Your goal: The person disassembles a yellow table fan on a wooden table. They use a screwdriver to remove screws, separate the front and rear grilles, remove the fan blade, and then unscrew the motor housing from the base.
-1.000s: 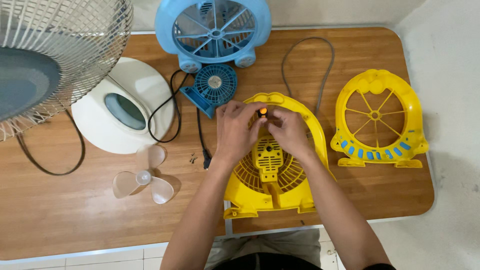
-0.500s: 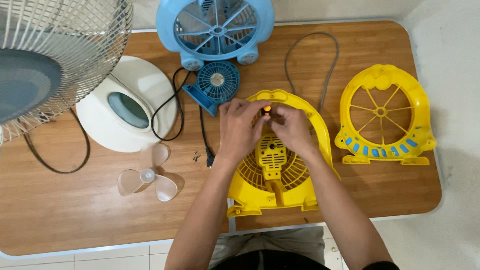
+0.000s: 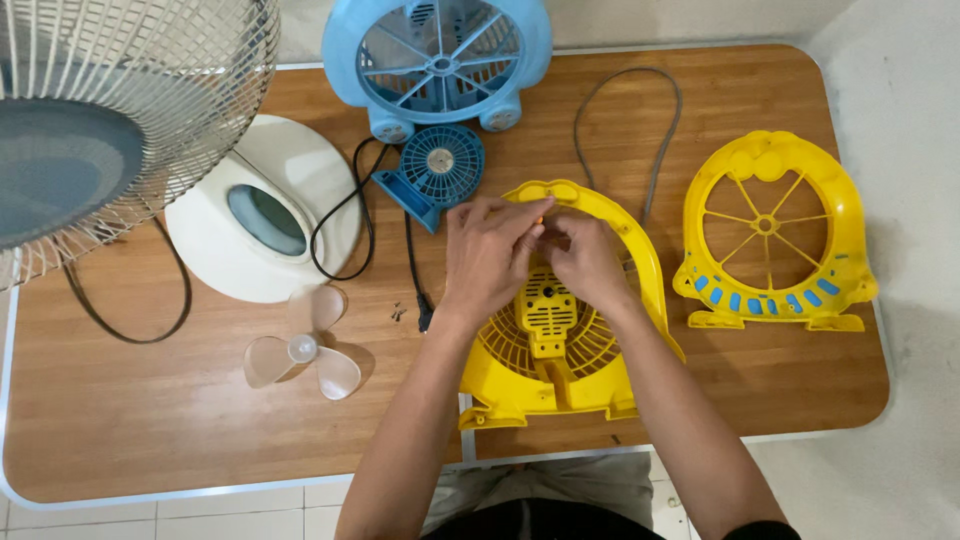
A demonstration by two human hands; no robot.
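- Yellow fan shell [image 3: 560, 345]: a round plastic housing with a ribbed grille and a vented motor cover at its middle, lying flat on the desk near the front edge, its feet pointing toward that edge and slightly overhanging it.
- Orange part [image 3: 541, 218]: a tiny piece showing at the shell's upper rim, mostly hiding between the fingertips pinching it; its shape cannot be told.
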